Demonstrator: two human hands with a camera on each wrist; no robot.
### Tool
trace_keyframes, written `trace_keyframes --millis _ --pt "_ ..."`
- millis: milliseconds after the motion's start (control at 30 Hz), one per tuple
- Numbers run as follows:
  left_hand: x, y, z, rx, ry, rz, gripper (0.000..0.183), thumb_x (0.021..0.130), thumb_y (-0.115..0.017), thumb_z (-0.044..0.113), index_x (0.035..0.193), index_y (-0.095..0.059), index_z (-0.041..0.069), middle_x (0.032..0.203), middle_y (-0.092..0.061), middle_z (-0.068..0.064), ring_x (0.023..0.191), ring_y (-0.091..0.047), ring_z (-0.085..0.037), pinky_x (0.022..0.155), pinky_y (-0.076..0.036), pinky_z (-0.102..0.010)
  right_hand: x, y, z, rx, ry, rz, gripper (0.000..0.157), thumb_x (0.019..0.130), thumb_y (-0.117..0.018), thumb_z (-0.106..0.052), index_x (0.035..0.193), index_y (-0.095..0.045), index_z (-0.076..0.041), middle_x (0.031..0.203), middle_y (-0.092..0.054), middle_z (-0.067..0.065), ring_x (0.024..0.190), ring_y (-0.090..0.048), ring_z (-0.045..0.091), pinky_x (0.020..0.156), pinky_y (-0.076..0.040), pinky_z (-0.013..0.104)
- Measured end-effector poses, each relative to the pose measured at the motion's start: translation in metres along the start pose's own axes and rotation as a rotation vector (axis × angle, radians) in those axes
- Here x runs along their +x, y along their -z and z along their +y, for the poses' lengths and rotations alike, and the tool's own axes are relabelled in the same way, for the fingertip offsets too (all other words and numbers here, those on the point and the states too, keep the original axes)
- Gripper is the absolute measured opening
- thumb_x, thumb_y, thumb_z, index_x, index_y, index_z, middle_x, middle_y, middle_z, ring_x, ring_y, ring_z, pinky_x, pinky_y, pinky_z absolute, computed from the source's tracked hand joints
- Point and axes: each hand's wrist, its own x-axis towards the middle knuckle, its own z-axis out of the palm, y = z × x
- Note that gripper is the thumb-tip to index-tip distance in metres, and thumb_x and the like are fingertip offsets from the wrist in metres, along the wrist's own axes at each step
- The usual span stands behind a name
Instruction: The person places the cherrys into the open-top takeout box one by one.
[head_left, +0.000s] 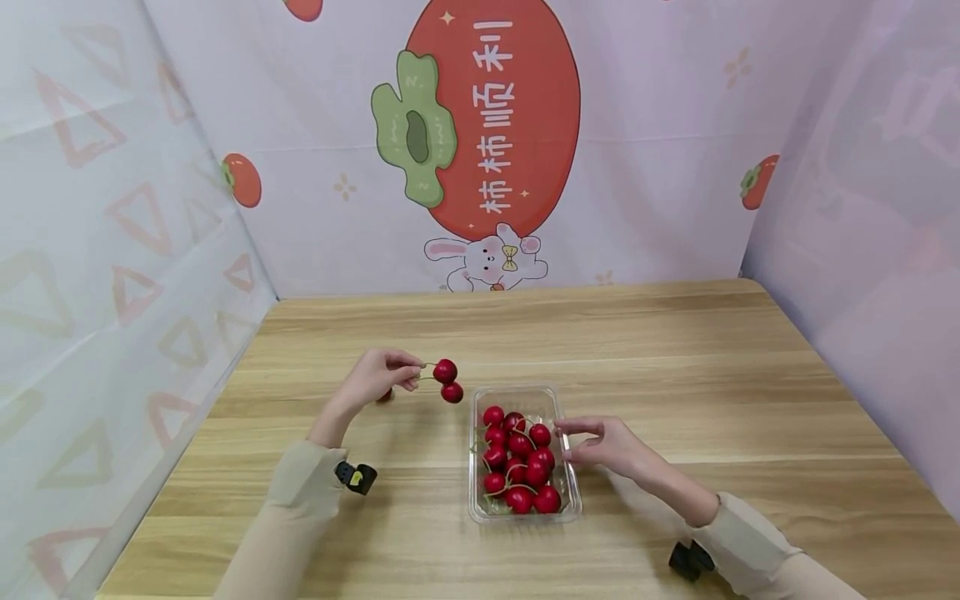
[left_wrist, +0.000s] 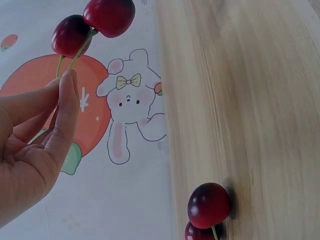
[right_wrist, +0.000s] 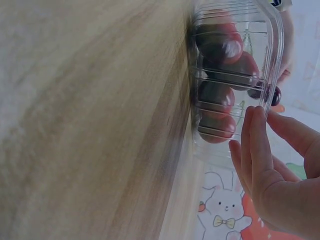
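Observation:
My left hand (head_left: 384, 375) is raised over the table, left of the clear plastic box, and pinches the thin green stems of two dark red cherries (head_left: 446, 372). In the left wrist view the cherries (left_wrist: 109, 15) stick out beyond the fingertips. Several red cherries (head_left: 519, 445) with stems fill the box (head_left: 525, 518), which has no lid over it. At the box's right side my right hand (head_left: 607, 442) has its fingers extended, the tips right at the rim. The right wrist view shows the fingers (right_wrist: 260, 145) against the clear wall.
Two more cherries (left_wrist: 209, 205) lie on the wooden table (head_left: 660, 358); in the head view the left hand mostly hides them. Printed cloth (head_left: 637, 192) hangs behind the table and along both sides. A black wrist camera (head_left: 357, 477) sits on the left sleeve.

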Motion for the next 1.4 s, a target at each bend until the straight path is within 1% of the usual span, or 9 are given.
trace_keyframes --millis 167,333,467,567,700,867,1167,1333,1400 --pt "0.007 -0.008 0.008 0.001 -0.025 -0.015 0.021 0.086 -0.055 0.004 0.099 -0.061 -0.011 0.079 -0.065 -0.016 0.069 -0.063 -0.026 0.064 -0.052 -0.027 0.001 0.000 0.001 0.002 -0.001 0.000 0.052 0.079 -0.065 -0.014 0.124 -0.047 0.005 0.120 -0.051 0.024 0.080 -0.063 0.016 0.074 -0.050 0.027" --pt "0.013 -0.016 0.014 -0.032 -0.055 -0.038 0.018 0.085 -0.055 0.001 0.097 -0.061 -0.012 0.077 -0.064 -0.014 0.070 -0.062 -0.031 0.065 -0.052 -0.033 0.001 0.000 0.000 -0.006 0.010 -0.001 0.052 0.079 -0.065 -0.015 0.124 -0.047 0.005 0.119 -0.051 0.024 0.080 -0.063 0.015 0.074 -0.050 0.027" --pt "0.016 -0.022 0.021 -0.023 -0.074 -0.053 0.017 0.086 -0.054 0.001 0.097 -0.062 -0.010 0.079 -0.064 -0.015 0.067 -0.063 -0.023 0.064 -0.052 -0.031 0.001 0.000 -0.001 -0.016 0.025 -0.008 0.052 0.080 -0.064 -0.016 0.124 -0.046 0.006 0.119 -0.051 0.024 0.080 -0.063 0.014 0.073 -0.050 0.027" --pt "0.019 -0.027 0.024 -0.007 -0.088 -0.069 0.017 0.086 -0.054 0.000 0.096 -0.062 -0.009 0.084 -0.064 -0.019 0.066 -0.063 -0.021 0.063 -0.052 -0.028 0.001 0.001 -0.001 -0.008 0.022 -0.012 0.052 0.080 -0.064 -0.014 0.124 -0.046 0.007 0.120 -0.050 0.025 0.080 -0.063 0.014 0.074 -0.050 0.027" --pt "0.024 -0.035 0.028 -0.001 -0.101 -0.098 0.017 0.086 -0.054 0.000 0.096 -0.062 -0.010 0.089 -0.062 -0.026 0.070 -0.063 -0.029 0.063 -0.052 -0.029 0.001 0.000 -0.002 0.001 0.006 -0.011 0.052 0.080 -0.064 -0.013 0.124 -0.046 0.006 0.121 -0.049 0.025 0.081 -0.063 0.015 0.075 -0.050 0.027" --pt "0.028 -0.043 0.034 0.002 -0.113 -0.125 0.016 0.085 -0.054 -0.001 0.095 -0.062 -0.011 0.086 -0.062 -0.027 0.069 -0.063 -0.031 0.063 -0.053 -0.032 0.000 0.000 -0.003 0.004 0.011 -0.017 0.052 0.080 -0.064 -0.013 0.124 -0.045 0.007 0.121 -0.049 0.025 0.082 -0.063 0.017 0.074 -0.050 0.027" --pt "0.035 -0.057 0.046 0.060 -0.144 -0.167 0.015 0.084 -0.054 -0.002 0.093 -0.063 -0.011 0.083 -0.064 -0.023 0.063 -0.063 -0.025 0.057 -0.051 -0.023 0.000 0.000 -0.002 -0.002 0.007 -0.016 0.052 0.080 -0.064 -0.014 0.124 -0.045 0.007 0.120 -0.050 0.025 0.083 -0.063 0.015 0.073 -0.050 0.026" --pt "0.038 -0.064 0.050 0.078 -0.165 -0.185 0.014 0.083 -0.055 -0.002 0.090 -0.063 -0.011 0.078 -0.063 -0.023 0.057 -0.060 -0.014 0.057 -0.052 -0.026 0.000 0.000 -0.002 -0.011 0.009 -0.016 0.052 0.080 -0.064 -0.015 0.124 -0.045 0.007 0.120 -0.050 0.024 0.083 -0.063 0.014 0.074 -0.050 0.027" --pt "0.039 -0.067 0.052 0.076 -0.171 -0.198 0.013 0.083 -0.055 -0.003 0.089 -0.063 -0.012 0.078 -0.063 -0.023 0.056 -0.059 -0.013 0.059 -0.053 -0.030 0.000 0.000 -0.001 -0.009 0.007 -0.014 0.052 0.080 -0.064 -0.015 0.124 -0.046 0.006 0.120 -0.050 0.024 0.083 -0.063 0.015 0.074 -0.050 0.027"
